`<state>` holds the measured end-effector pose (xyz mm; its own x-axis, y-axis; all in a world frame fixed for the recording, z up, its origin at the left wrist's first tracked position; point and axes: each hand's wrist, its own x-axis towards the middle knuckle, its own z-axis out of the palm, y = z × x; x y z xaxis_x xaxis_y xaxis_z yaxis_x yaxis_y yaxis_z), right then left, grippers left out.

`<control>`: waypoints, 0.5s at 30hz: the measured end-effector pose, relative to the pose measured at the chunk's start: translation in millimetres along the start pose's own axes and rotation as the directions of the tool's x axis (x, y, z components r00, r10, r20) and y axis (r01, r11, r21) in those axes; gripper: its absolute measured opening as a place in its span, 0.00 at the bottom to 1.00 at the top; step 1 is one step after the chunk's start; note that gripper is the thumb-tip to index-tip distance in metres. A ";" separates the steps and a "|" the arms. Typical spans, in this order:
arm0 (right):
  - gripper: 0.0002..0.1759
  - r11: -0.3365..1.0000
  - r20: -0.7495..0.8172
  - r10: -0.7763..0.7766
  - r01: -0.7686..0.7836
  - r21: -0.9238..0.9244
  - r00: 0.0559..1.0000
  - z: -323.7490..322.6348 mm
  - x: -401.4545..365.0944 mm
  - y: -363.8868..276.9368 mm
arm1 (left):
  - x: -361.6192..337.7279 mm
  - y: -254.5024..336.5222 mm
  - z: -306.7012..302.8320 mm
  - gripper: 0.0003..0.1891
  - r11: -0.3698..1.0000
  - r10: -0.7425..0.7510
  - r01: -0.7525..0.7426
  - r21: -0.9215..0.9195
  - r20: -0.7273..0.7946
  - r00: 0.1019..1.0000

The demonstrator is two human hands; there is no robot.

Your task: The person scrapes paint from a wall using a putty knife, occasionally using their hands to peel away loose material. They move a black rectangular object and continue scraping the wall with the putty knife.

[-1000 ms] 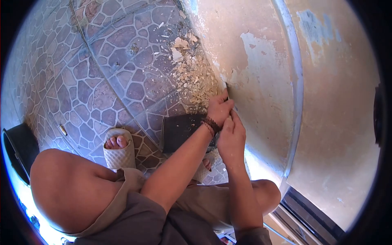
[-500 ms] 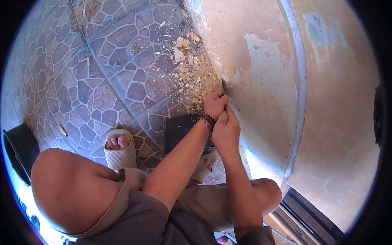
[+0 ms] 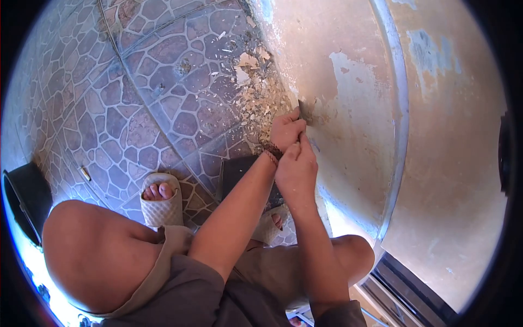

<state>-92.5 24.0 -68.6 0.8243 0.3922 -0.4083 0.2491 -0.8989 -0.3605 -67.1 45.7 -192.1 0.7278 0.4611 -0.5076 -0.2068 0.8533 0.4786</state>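
Observation:
My left hand [image 3: 287, 132] is closed near the foot of the wall [image 3: 354, 147], with a dark braided bracelet at its wrist. A scraper [image 3: 303, 110] shows only as a dark flat blade past these fingers, its edge against the wall. Just behind, my right hand [image 3: 297, 173] is closed too, its fingers touching the left hand and wrapped around what seems to be the handle, which is hidden. Pale paint flakes [image 3: 264, 95] lie heaped on the floor along the wall, beside the left hand.
A dark flat piece [image 3: 235, 175] lies on the stone-patterned floor [image 3: 158, 103] under my forearms. At the far left stands a black bucket [image 3: 27, 196]. My slippered foot [image 3: 160, 199] is planted on the floor. A pale raised strip [image 3: 400, 109] runs along the wall.
Both hands have shifted slightly, and more of the scraper's blade shows against the wall. My right hand has come a little closer to the left wrist.

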 end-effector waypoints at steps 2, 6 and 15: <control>0.28 1.000 -0.004 0.004 -0.004 -0.022 1.000 0.5 -9.4 -3.7 | -3.1 4.8 -3.5 0.16 1.000 -0.018 0.018 -0.023 0.034 0.999; 0.27 0.992 0.013 -0.014 0.012 0.128 1.000 -23.0 3.6 13.8 | -14.0 6.1 26.9 0.17 0.992 0.043 -0.055 -0.113 -0.100 0.994; 0.25 0.979 0.033 0.038 -0.044 0.197 0.999 -20.9 13.3 13.6 | -6.9 7.6 28.4 0.19 0.994 0.075 -0.058 0.093 -0.202 0.977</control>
<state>-67.6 12.9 -61.5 0.8159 0.3639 -0.4493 0.1078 -0.8592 -0.5002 -55.1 42.1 -164.6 0.5633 0.5637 -0.6041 -0.1870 0.7992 0.5713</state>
